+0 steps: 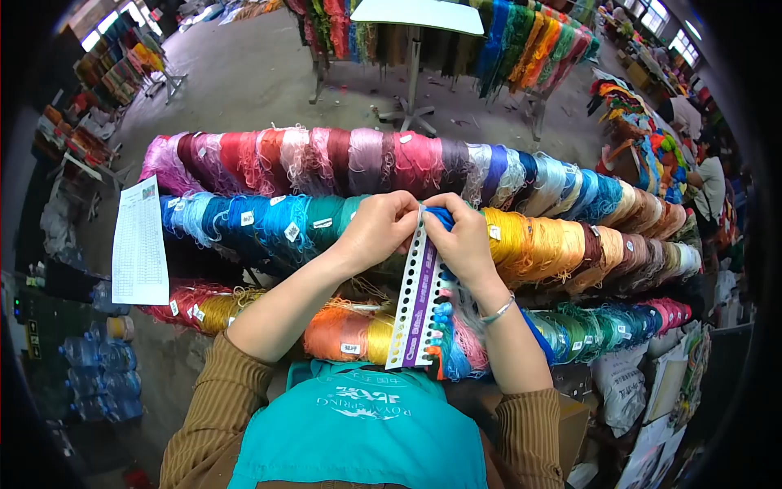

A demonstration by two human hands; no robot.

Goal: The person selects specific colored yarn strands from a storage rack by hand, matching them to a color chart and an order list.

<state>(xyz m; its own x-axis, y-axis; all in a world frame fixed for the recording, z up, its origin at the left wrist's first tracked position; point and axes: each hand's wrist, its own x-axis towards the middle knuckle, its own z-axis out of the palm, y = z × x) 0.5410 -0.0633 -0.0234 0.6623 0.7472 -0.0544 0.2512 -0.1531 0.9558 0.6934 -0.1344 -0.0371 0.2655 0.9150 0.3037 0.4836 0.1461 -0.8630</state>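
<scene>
A white and purple card [417,301] with a column of holes hangs down in front of my apron. Small coloured thread bundles [441,330] are looped along its right edge. At the card's top end, my left hand [381,231] pinches with thumb and fingertips. Close beside it, my right hand [461,240] is closed on blue thread [441,215] at the card's top right corner. More blue thread hangs below my right wrist. Behind both hands runs the middle row of yarn skeins [538,248], with small white labels.
Skeins fill a back row [326,159] and a front row [342,330]. A printed sheet [140,244] hangs at the left, above water bottles [102,371]. A white-topped stand [419,16] is ahead. Another person [710,183] is at the far right.
</scene>
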